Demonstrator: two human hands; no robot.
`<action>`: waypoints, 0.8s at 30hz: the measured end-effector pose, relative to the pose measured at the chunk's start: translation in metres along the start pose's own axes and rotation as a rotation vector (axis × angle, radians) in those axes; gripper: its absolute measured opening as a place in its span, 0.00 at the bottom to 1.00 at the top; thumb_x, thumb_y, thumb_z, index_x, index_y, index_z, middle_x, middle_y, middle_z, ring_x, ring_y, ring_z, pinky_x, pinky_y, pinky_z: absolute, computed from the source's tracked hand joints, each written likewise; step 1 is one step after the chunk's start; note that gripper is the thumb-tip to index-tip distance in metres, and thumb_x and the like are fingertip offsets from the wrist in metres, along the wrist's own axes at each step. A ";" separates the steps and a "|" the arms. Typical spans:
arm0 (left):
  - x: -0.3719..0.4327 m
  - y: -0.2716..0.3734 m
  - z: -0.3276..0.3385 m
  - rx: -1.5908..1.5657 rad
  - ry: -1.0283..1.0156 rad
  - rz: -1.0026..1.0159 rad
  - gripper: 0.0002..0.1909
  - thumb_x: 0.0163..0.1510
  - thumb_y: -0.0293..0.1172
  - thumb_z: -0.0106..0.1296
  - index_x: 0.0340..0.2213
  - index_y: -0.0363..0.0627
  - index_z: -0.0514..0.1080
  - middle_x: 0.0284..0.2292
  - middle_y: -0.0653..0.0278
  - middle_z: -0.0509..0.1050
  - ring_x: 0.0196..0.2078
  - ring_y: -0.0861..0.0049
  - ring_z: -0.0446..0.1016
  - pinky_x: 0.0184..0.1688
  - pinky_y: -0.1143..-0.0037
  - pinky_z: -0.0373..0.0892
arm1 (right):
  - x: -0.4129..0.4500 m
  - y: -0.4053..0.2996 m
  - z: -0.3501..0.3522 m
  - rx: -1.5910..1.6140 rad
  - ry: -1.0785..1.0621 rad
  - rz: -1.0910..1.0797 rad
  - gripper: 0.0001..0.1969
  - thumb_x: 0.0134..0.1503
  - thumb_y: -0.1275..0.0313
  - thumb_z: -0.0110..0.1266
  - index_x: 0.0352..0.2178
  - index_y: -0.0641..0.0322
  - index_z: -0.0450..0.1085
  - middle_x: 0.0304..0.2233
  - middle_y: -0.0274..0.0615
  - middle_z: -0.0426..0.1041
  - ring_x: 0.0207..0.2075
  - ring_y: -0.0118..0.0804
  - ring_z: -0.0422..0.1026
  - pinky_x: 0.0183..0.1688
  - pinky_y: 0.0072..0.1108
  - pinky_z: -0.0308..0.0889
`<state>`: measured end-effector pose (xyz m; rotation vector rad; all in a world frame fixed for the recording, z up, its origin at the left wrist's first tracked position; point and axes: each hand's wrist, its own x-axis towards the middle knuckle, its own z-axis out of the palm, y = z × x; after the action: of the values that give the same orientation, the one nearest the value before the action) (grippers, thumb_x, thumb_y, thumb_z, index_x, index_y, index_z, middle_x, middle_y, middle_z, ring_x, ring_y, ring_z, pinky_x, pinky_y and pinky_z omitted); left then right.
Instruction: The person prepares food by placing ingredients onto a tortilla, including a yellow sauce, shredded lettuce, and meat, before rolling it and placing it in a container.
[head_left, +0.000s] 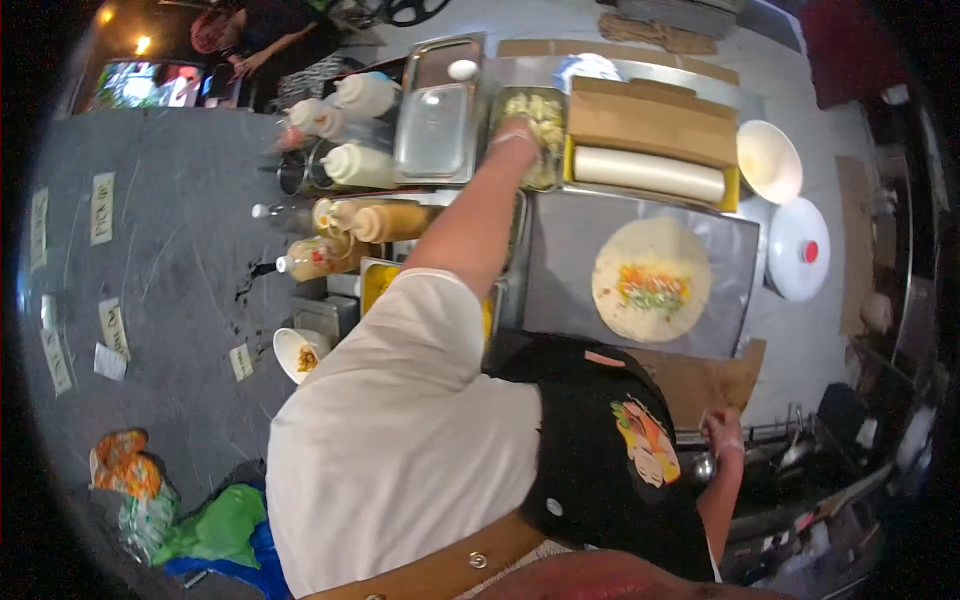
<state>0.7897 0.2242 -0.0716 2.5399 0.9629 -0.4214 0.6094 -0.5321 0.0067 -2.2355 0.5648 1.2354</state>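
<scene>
My left hand (516, 139) reaches into a metal pan (562, 112) of pale yellow chopped pieces (544, 111). Its fingers are hidden among the pieces, so its grip cannot be made out. Clear glove-like film shows at both wrists. My right hand (724, 431) hangs low at the counter's front edge, fingers curled beside a brown cardboard sheet (675, 382); whether it holds anything is unclear. Between the hands, a round flatbread like a tortilla (649, 236) lies flat on a grey work surface (559, 292). Orange and green shredded filling (652, 291) sits across its middle.
A boxed white roll (649, 174) stands behind the flatbread. To its right are a white bowl (769, 161) and a white lid (795, 274) with a red knob. Squeeze bottles (364, 165) crowd the left, near a steel pan (431, 135). Another person (262, 37) is at the far left.
</scene>
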 end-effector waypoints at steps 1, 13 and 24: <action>-0.007 0.011 -0.012 0.034 -0.039 0.006 0.21 0.55 0.36 0.59 0.48 0.40 0.78 0.52 0.44 0.77 0.55 0.51 0.76 0.57 0.64 0.73 | -0.010 -0.014 0.002 -0.041 0.016 -0.039 0.12 0.60 0.69 0.59 0.42 0.67 0.74 0.25 0.40 0.76 0.25 0.31 0.74 0.27 0.24 0.69; -0.013 -0.025 0.009 -0.022 0.128 -0.264 0.16 0.59 0.34 0.55 0.46 0.45 0.81 0.51 0.52 0.79 0.53 0.58 0.80 0.53 0.63 0.76 | 0.034 -0.015 -0.017 -0.244 0.008 -0.248 0.16 0.60 0.68 0.60 0.47 0.65 0.72 0.39 0.46 0.76 0.39 0.40 0.76 0.38 0.31 0.74; -0.033 -0.010 -0.021 0.225 0.025 -0.139 0.16 0.60 0.32 0.52 0.46 0.44 0.81 0.48 0.51 0.80 0.51 0.58 0.80 0.53 0.65 0.76 | 0.092 -0.067 -0.052 -0.262 -0.090 -0.449 0.11 0.58 0.71 0.61 0.39 0.66 0.72 0.29 0.46 0.77 0.27 0.40 0.79 0.34 0.32 0.74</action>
<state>0.7617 0.2221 -0.0422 2.6914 1.1658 -0.5687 0.7275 -0.5219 -0.0336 -2.3256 -0.1418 1.2127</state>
